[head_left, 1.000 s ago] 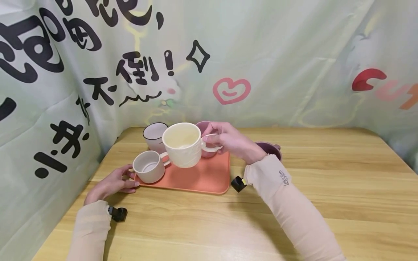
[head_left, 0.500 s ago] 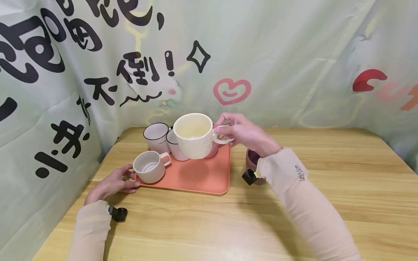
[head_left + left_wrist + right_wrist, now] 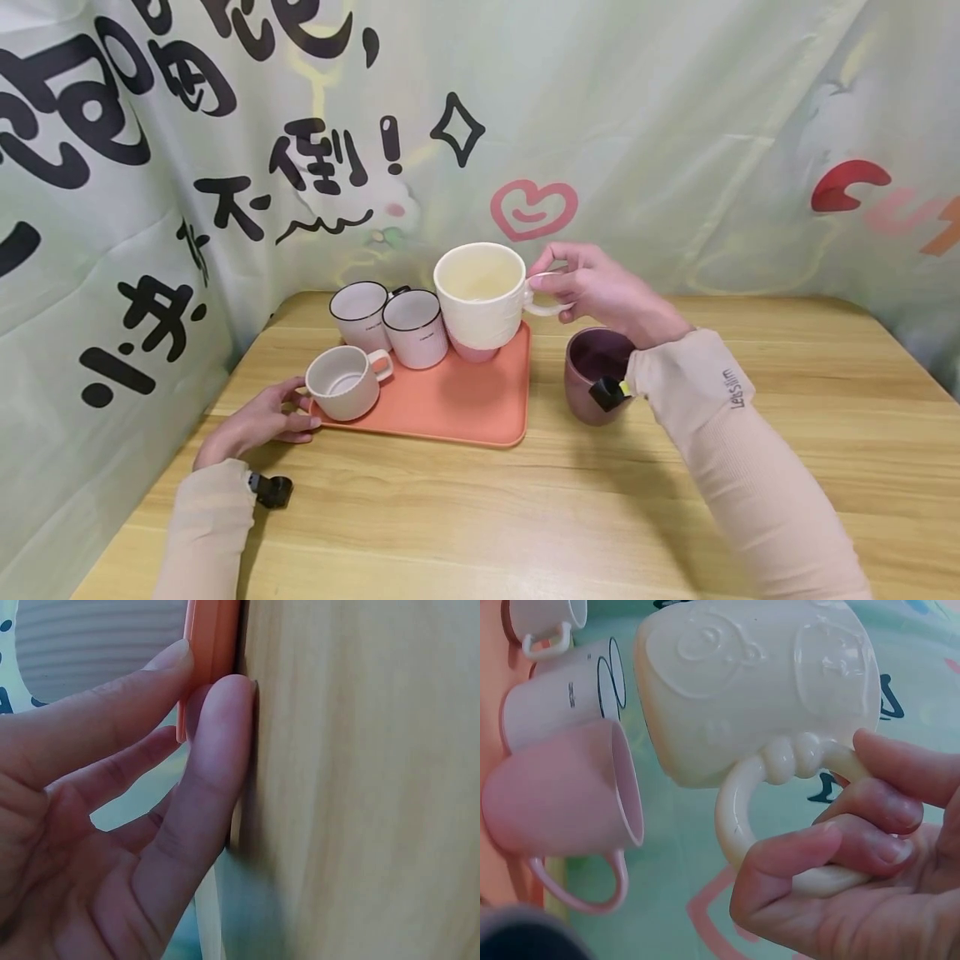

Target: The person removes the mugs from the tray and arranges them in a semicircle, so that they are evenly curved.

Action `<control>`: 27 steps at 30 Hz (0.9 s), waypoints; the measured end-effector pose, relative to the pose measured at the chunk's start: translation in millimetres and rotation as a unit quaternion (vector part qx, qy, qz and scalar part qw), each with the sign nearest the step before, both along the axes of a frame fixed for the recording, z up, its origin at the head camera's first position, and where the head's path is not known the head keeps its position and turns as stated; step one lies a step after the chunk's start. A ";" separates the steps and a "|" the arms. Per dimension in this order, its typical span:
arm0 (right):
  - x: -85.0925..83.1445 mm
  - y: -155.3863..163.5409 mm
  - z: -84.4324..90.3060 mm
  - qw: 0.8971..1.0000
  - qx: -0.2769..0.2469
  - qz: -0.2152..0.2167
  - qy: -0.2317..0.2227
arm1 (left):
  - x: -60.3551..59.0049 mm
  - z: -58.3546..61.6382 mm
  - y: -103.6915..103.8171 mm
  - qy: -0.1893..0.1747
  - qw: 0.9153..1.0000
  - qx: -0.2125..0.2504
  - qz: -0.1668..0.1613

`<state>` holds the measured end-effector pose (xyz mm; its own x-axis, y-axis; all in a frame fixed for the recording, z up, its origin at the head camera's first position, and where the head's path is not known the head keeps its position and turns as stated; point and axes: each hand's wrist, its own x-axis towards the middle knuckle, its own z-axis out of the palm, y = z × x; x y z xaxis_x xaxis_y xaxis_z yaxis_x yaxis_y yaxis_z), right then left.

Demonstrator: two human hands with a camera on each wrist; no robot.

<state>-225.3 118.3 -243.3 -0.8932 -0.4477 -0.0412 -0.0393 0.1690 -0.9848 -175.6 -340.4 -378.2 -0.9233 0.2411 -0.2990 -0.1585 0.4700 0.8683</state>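
Right now my left hand (image 3: 262,423) pinches the near left corner of the orange tray (image 3: 457,421); if that grip jerks, the grey cup (image 3: 345,393) beside it could slide into the white cups (image 3: 417,340) standing farther back. To their right, the cream cup (image 3: 480,307) hangs in the air over the tray's far right part, its handle pinched in my right hand (image 3: 609,287). Should the handle twist in my fingers, the cup could tip or drop onto the pink cup (image 3: 562,791) and chip it. A low swing rightward could bump the purple cup (image 3: 581,385) on the table (image 3: 450,517). From my head, the cream cup covers most of the pink one, and my right wrist blocks part of the purple one. How far my left fingers reach beneath the tray, I can't tell.
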 end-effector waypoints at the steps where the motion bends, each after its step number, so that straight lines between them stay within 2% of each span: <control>1: -0.2 2.5 0.0 1.000 0.002 -0.004 0.000 | 0.0 0.0 -0.1 0.000 1.000 -0.001 0.000; 18: -7.4 41.9 -5.3 1.000 -0.014 -0.011 0.012 | -0.8 -2.7 -2.6 0.005 1.000 -0.014 0.000; 27: -11.9 60.0 -10.6 1.000 -0.015 -0.015 0.013 | 0.3 -1.3 -0.7 0.007 1.000 -0.007 0.002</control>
